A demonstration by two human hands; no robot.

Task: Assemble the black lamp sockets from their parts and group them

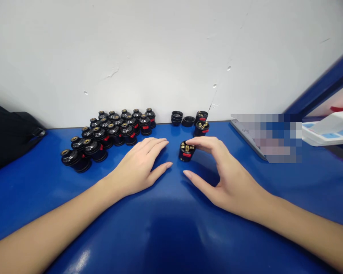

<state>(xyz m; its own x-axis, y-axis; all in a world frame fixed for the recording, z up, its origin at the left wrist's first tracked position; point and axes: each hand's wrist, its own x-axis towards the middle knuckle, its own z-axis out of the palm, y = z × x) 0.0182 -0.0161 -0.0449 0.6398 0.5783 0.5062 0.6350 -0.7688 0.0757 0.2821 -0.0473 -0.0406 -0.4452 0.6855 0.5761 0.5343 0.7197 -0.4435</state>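
1. Black plastic with brass and red inside: that is the small socket part point(186, 150) standing on the blue table point(171, 236), between your two hands and a little toward the right one.
2. Your right hand point(225, 179) arches over it. The fingertips point(192, 142) touch its top edge, the thumb hangs spread apart below and to the side, and nothing is clamped yet, so the part rests on the table rather than in a grip.
3. Your left hand point(140, 163) lies flat on the table just beside the part, fingers together and extended, thumb slightly off, holding nothing.
4. Finished-looking pieces, as far as you can judge: a cluster of capped black sockets point(108, 133) sits in rows at the back left, well apart from your hands.
5. Left to do, by the look of it: near the wall behind the part stand a short stack of black rings point(177, 117), a single ring point(188, 121) and two more open inserts point(201, 123) with brass showing.
6. Judging from the piles, most pieces are done and only a few loose parts remain.
7. A black bag point(8, 133) lies at the far left; a blurred flat item point(265, 139) lies at the right.
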